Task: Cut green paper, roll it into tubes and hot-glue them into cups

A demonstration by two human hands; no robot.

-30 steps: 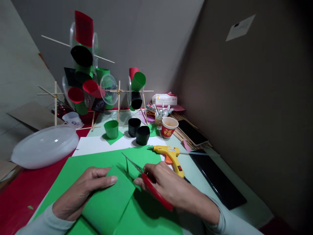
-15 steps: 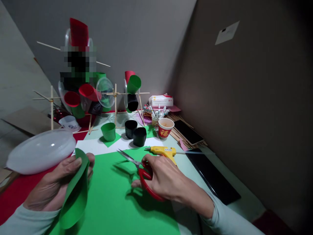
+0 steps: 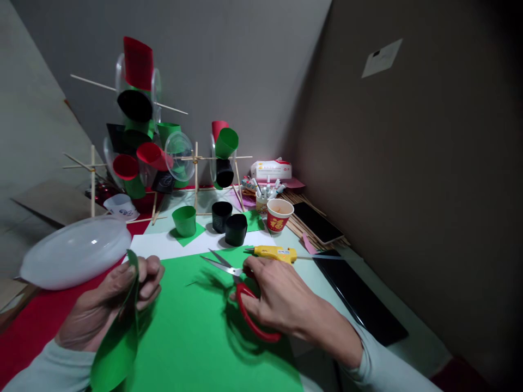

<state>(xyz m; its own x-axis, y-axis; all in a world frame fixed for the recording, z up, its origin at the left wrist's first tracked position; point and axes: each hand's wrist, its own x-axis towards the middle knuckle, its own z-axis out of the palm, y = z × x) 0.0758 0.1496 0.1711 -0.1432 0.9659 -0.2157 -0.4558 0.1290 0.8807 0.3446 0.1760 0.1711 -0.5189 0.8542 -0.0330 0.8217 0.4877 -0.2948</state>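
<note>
My left hand [image 3: 118,294] is closed on a piece of green paper [image 3: 116,351], bent over on itself and hanging below the fingers. In my right hand [image 3: 281,296] is a pair of red-handled scissors [image 3: 247,302], the blades parted and pointing to the upper left. Beneath both hands lies a large green sheet [image 3: 196,337]. Just beyond the right hand rests a yellow glue gun [image 3: 275,253]. Farther back stand a green paper cup [image 3: 184,221] and two black paper cups [image 3: 236,230].
A frame of thin sticks [image 3: 196,179] holds red, green and black cups with clear discs. A translucent white container [image 3: 73,253] is at the left. On the right are a red-and-white cup [image 3: 279,215], markers [image 3: 267,188], a phone [image 3: 318,222] and a long black object [image 3: 359,296].
The scissor blades have opened wider. My left hand has turned the green paper more edge-on and lower. The whole view has shifted slightly.
</note>
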